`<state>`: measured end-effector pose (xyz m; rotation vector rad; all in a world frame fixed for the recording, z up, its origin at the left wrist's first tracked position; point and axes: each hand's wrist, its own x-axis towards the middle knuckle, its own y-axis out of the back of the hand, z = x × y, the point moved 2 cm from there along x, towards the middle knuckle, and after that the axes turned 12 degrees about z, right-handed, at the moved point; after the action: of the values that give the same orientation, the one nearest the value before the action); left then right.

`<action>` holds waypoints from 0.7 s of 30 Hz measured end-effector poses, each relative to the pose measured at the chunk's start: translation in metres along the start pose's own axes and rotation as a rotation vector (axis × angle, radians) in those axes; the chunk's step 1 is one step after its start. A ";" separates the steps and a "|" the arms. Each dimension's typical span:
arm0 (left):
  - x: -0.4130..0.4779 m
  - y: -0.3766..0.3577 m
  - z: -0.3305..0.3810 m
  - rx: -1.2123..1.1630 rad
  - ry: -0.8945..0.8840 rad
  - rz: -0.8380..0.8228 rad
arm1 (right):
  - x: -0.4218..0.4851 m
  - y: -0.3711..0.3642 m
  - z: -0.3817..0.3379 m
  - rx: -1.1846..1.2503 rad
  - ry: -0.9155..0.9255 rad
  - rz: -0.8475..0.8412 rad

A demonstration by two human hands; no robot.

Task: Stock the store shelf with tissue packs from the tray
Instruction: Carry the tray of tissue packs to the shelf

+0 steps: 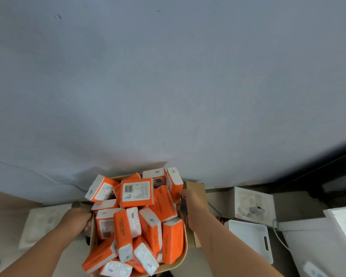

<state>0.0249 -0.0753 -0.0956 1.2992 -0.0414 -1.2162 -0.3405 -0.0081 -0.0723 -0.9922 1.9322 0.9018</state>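
Only "COTTON TISSUE" is readable here
It runs down the orange sides of the tissue packs [122, 226]; the barcode label [137, 191] print's too small.

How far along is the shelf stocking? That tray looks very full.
Barely begun. Done: nothing that shows; no shelf is in view, only a grey-blue wall. In hand: the left hand and right hand grip opposite sides of the tan rounded tray, heaped with orange-and-white tissue packs. Left: every pack has yet to be shelved.

Behind the tray [92, 239], left hand [76, 217] and right hand [193, 210] fingers are partly hidden.
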 end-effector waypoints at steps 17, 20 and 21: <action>-0.107 0.164 -0.033 -0.427 0.116 0.169 | -0.165 -0.078 -0.083 -0.229 0.354 -0.220; -0.120 0.203 -0.063 -0.466 0.136 0.252 | -0.199 -0.114 -0.083 -0.304 0.443 -0.352; -0.127 0.215 -0.075 -0.494 0.135 0.284 | -0.207 -0.128 -0.079 -0.327 0.472 -0.401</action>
<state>0.1554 0.0200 0.1087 0.9009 0.1591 -0.8253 -0.1713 -0.0659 0.1107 -1.8466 1.8745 0.8091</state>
